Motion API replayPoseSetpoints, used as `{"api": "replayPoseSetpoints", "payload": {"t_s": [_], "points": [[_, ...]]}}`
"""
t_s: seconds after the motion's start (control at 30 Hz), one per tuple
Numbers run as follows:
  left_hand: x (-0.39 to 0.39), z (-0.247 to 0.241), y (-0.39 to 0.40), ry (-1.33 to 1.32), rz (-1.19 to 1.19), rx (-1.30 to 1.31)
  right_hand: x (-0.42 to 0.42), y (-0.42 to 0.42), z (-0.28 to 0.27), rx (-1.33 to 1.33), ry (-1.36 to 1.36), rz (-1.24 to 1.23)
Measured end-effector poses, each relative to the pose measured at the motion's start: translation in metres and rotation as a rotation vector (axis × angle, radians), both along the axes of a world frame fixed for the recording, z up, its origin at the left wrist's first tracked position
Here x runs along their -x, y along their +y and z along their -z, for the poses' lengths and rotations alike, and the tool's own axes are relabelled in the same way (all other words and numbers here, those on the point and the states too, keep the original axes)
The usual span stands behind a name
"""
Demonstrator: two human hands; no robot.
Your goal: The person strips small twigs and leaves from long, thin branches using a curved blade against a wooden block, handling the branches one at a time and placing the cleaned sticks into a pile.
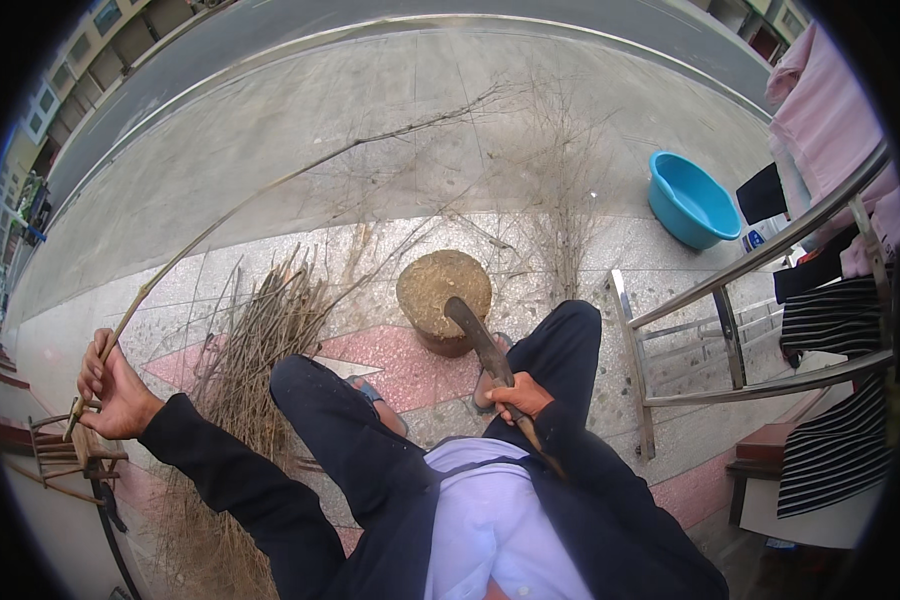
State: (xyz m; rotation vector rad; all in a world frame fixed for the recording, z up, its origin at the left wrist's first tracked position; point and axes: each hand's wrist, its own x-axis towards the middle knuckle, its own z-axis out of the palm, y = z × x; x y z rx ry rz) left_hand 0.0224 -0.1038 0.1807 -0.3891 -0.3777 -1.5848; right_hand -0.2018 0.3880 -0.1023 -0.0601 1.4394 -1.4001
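My left hand [112,390], raised at the far left, grips the thick end of a long dry branch [270,186]. The branch arches away over the paving, its twiggy tip beyond the chopping block. Near my right knee, my right hand [521,397] is closed around the handle of a billhook-like chopping knife [484,341]. Its broad dark blade points forward, with the tip over the near edge of a round wooden chopping block [444,289]. The block stands on the tiles in front of my feet. Whether the blade touches it, I cannot tell.
A heap of cut sticks and brushwood [259,337] lies beside my left leg. Thin twigs [566,202] spread beyond the block. To the right are a blue plastic basin [694,201], a metal rack [682,300] and hanging clothes [832,127]. A wooden chair [82,450] is at left.
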Motion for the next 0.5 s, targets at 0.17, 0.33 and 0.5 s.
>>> {"api": "replayPoseSetpoints", "payload": {"t_s": [0.17,0.33,0.5], "points": [[0.075,0.066,0.038,0.054,0.235,-0.164,0.006,0.001,0.014,-0.059,0.011,-0.003],[0.123,0.157,0.066,0.013,0.249,-0.622,-0.002,-0.011,0.019,-0.039,0.025,-0.032],[0.145,0.161,0.076,0.020,0.355,-0.506,0.000,0.002,0.017,-0.055,0.035,-0.026]]}}
